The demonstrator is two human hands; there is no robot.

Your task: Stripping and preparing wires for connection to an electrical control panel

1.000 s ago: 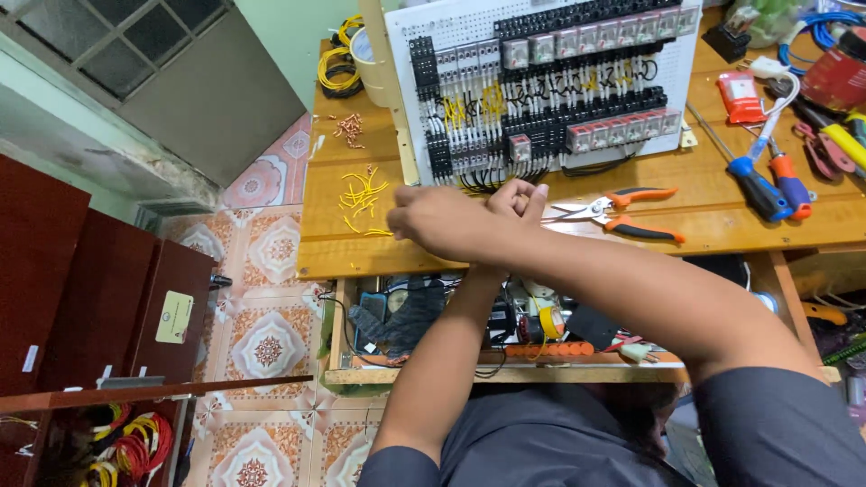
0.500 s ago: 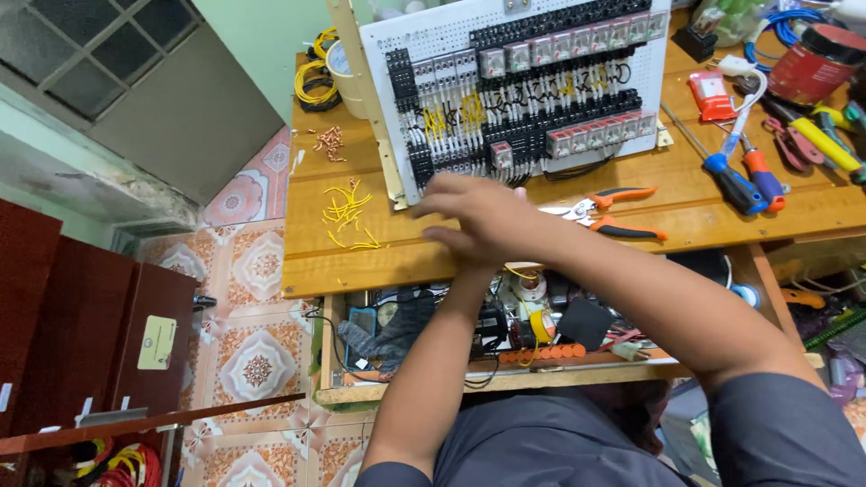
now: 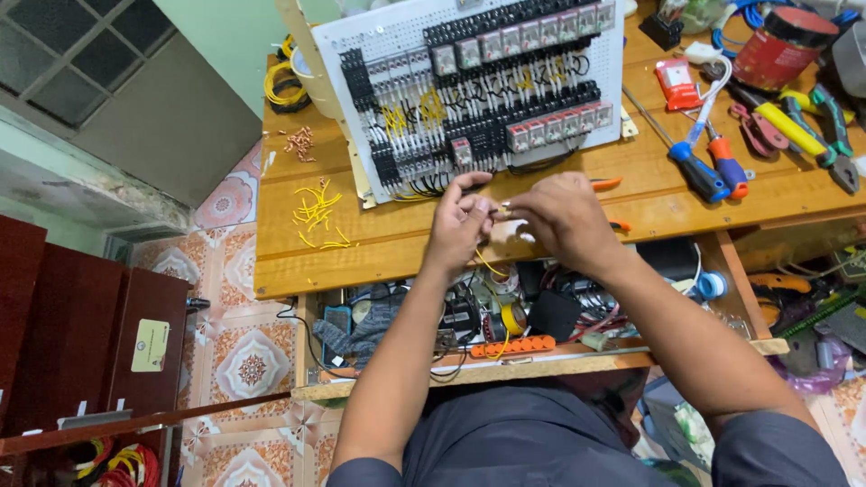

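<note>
Above the workbench edge, left hand and right hand pinch 1 yellow wire together, below the white relay panel. Right of it lies a red rectangular packet; the hands now sit lower, uncovering less of the orange-handled pliers.

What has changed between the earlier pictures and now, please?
Earlier the two hands lay crossed over the pliers. Now the left hand and right hand are side by side, drawn nearer the table's front edge, pinching a thin yellow wire between them. The orange-handled pliers are mostly hidden behind the right hand. The wired panel, the cut yellow wire pieces and the screwdrivers stayed put.
</note>
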